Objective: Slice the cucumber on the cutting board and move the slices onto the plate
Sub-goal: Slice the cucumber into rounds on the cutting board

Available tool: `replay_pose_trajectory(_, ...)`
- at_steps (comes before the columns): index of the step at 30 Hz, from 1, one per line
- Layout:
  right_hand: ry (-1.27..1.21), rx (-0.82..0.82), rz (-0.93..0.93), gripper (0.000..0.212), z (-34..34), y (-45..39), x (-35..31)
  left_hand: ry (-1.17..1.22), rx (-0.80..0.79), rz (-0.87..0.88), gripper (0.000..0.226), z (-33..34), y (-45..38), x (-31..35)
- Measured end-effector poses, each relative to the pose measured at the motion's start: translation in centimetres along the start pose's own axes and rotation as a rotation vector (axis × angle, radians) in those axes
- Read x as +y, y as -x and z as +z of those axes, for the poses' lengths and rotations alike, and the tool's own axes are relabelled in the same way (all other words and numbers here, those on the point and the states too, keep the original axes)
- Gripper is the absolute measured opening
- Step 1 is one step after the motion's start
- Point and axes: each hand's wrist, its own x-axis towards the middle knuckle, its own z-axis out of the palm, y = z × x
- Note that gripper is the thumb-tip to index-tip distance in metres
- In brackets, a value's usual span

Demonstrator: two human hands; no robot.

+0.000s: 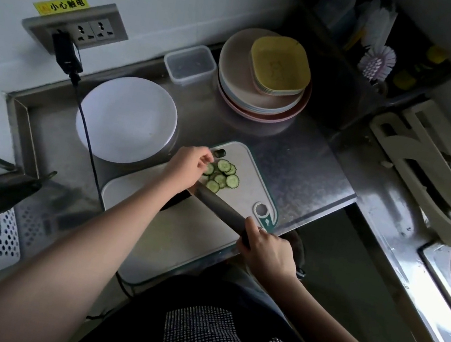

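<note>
Cucumber slices are seen in a loose, partly overlapping cluster on the far part of the cutting board, directly at the fingertips of the left hand. The left hand's fingers are curled down toward the near-left edge of the cluster; whether a slice is actually pinched cannot be told, since the fingertips hide the contact.

The right hand is wrapped around the handle of a knife. The blade runs away from that hand, up and to the left, its far end lying just beside the nearest slices and under the left wrist. The uncut cucumber, if any remains on the board, is not made out.

The white plate lies beyond and to the left of the left hand, close to the board's far-left corner; the left hand is the nearer one to it. The transfer is judged to run leftward and slightly away.

A black cable is draped across the plate's near-left rim. A stack of plates and a clear box stand well beyond the left hand, off the path.
</note>
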Motion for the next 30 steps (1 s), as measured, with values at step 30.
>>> replay_pose_trajectory(30,-0.329,-0.088,-0.075,0.016,0.5,-2.8,-6.2,-0.630,0.156,0.638,0.021,0.8,6.7,-8.2)
